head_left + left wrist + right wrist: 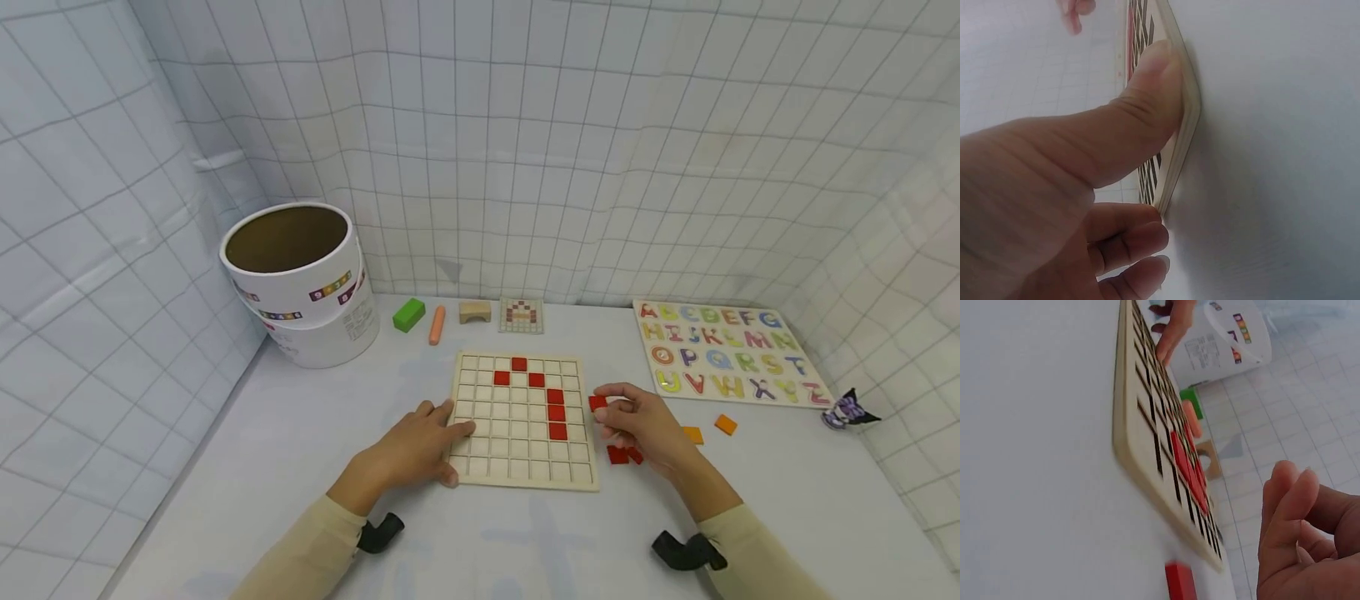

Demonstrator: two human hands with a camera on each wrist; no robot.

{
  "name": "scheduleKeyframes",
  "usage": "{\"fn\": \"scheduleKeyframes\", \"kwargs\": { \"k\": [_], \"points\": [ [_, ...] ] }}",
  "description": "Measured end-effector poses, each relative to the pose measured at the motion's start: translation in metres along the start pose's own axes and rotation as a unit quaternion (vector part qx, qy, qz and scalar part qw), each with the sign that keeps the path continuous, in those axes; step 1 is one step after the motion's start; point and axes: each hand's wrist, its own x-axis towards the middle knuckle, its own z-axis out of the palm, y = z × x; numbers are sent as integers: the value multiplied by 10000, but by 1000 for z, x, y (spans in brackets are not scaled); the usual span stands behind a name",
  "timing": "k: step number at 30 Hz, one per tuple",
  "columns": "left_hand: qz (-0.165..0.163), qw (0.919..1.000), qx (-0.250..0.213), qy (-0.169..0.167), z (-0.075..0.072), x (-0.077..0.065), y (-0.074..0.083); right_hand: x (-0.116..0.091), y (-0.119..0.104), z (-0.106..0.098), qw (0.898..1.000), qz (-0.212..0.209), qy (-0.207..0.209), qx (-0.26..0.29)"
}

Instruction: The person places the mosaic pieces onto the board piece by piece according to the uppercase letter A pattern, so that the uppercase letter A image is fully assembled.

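A wooden grid board lies flat, with several red square tiles set in its cells. My left hand rests on the board's left side, the index finger extended over the cells. In the left wrist view, its thumb presses at the board's edge while other fingers bend beside it. My right hand is just off the board's right edge, pinching a red square tile between thumb and fingertips; in the right wrist view the fingers hide that tile. Loose red tiles lie below this hand.
Orange tiles lie right of my right hand. Behind are an alphabet puzzle board, a small pattern card, a wooden arch block, an orange stick, a green block and a white bucket. A purple-and-black figurine stands far right.
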Motion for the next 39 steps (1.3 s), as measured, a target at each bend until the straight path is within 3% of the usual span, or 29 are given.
{"fn": "scheduleKeyframes", "kwargs": {
  "k": [4, 7, 11, 15, 18, 22, 27, 31, 39],
  "points": [
    [1, 10000, -53, 10, 1, -1, 0, 26, -11, 40, 9983, 138, -394, 417],
    [4, 10000, -70, -9, 1, -1, 0, 45, -16, 69, 9976, 183, -567, 362],
    [25, 10000, 16, -34, 1, -1, -1, 65, -23, 102, 9971, 61, -737, -191],
    [97, 9999, 99, 5, 1, 0, -1, 78, -26, 122, 9929, -142, -636, -991],
    [141, 9998, 119, 32, 2, 1, -2, 85, -25, 130, 9839, -282, -452, -1708],
    [143, 9998, 128, 40, 3, 1, -2, 88, -25, 138, 9628, -496, -315, -2639],
    [162, 9998, 118, 30, 4, 1, -2, 89, -23, 142, 9460, -672, -238, -3163],
    [150, 9998, 153, 35, 3, 1, -1, 91, -24, 143, 9420, -673, -162, -3284],
    [126, 9999, 28, 60, -1, -3, 0, 95, -28, 143, 9459, -476, -159, -3207]
  ]
}}
